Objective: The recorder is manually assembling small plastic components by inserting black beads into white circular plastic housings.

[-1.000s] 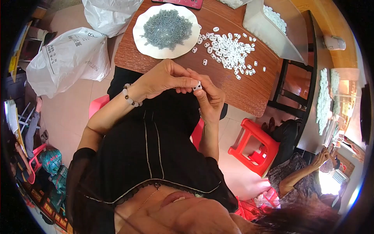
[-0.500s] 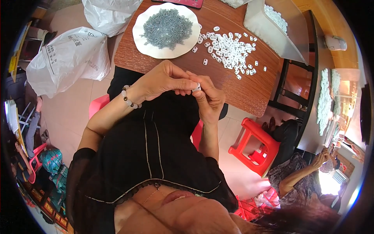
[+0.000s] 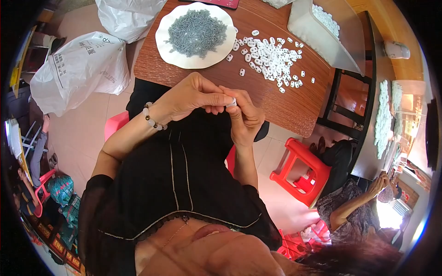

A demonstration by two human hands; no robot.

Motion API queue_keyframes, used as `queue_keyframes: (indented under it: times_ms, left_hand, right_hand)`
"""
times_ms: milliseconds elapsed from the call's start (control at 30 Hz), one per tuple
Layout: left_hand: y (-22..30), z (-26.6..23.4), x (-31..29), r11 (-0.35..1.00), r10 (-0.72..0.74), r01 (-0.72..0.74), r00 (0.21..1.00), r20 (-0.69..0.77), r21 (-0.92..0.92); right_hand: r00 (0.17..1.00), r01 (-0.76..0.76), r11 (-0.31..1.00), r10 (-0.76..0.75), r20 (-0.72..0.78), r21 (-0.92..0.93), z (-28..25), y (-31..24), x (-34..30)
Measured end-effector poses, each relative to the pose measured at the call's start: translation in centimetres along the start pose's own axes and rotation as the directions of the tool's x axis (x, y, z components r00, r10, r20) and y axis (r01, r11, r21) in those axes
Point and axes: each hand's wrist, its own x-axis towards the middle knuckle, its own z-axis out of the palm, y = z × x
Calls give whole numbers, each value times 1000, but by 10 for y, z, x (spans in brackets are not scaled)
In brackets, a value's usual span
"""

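Observation:
Between my two hands, just off the table's near edge, is a small white plastic piece point(image 3: 232, 102) with a dark hole. My left hand point(image 3: 195, 97), with a beaded bracelet at the wrist, pinches it between thumb and fingers. From the other side my right hand point(image 3: 246, 117) grips the same piece, thumb and bent fingers closed on it. Beyond my hands a white scalloped plate point(image 3: 168, 54) carries a heap of small grey springs point(image 3: 197, 33). Right of the plate, a loose pile of similar white plastic pieces point(image 3: 274, 60) is spread over the tabletop.
The brown wooden table point(image 3: 294, 110) ends just past my hands. A pale bin point(image 3: 317, 41) of white parts stands at its far right. White sacks point(image 3: 83, 71) rest on the floor at left. A red stool point(image 3: 301, 172) is at right, near another person point(image 3: 352, 207).
My hands stay closed on the white plastic piece and have barely moved; the right one has shifted slightly left. The plate and the pile look the same.

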Motion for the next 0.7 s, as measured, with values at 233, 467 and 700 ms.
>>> queue_keyframes:
  times_ms: [233,467,700]
  left_hand:
    - [-6,-4,3,1000,-2,2,1000,-8,-8]
    - [-9,2,8,997,34,-37,998,-52,-66]
    - [-14,-4,19,994,105,-104,993,-52,20]
  right_hand:
    - [999,-11,999,9,-37,-38,5,5,-2]
    - [991,-106,993,109,-72,49,1,11,-1]
    - [990,-141,960,131,57,243,-9,16,7]
